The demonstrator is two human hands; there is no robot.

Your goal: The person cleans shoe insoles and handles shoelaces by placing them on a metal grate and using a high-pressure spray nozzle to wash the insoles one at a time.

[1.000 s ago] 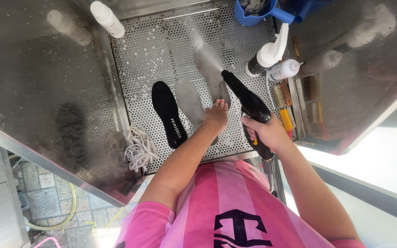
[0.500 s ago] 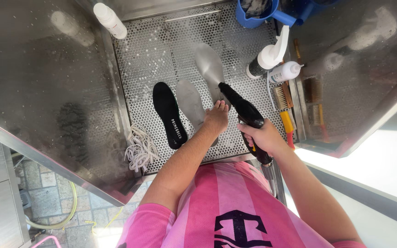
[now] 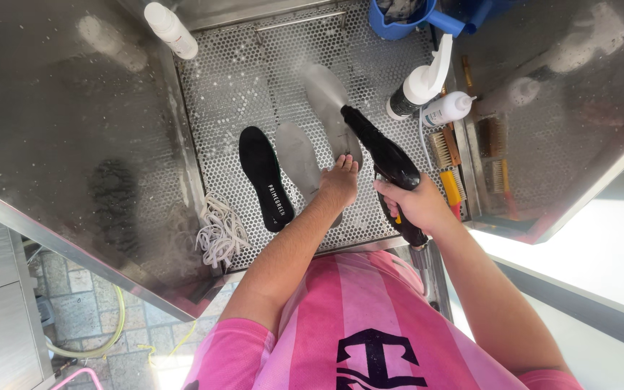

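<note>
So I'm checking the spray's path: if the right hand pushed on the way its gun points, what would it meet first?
Probably the grey insole on the perforated tray; depth is unclear.

— Lighting?
— Bright daylight. Strongest at the lower right, where the pale surface beyond the steel wall (image 3: 586, 152) is washed out white.
— Glare?
— Soft hazy reflections on both steel walls; the bottles (image 3: 171, 29) mirror there as blurred smudges.
— Sharpness?
— The perforated floor (image 3: 240, 94) and arms are crisp. Mist at the spray gun (image 3: 384, 162) nozzle blurs the grey insole (image 3: 326, 101).
— Distortion?
— Wide-angle; straight edges splay outward toward the corners.
</note>
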